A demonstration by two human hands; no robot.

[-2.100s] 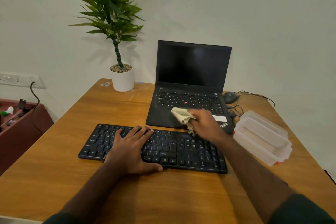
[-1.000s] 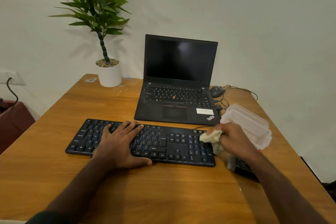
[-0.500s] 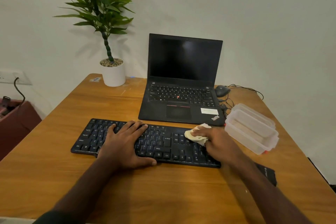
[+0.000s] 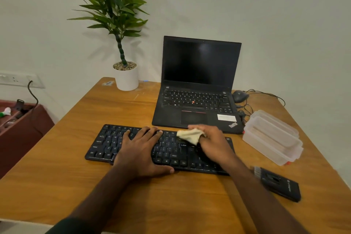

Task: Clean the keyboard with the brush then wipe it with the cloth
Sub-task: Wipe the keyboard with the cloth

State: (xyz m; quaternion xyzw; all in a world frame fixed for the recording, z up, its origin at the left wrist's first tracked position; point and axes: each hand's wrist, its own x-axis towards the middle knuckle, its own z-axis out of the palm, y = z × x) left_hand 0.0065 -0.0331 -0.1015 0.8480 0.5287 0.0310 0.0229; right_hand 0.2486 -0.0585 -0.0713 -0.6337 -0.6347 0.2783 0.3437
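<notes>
Both hands on keyboard, R w/ cloth

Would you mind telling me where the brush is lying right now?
In the head view the brush lies untouched on the wooden table at the person's right, just past the keyboard and nearer than the clear plastic containers.
</notes>
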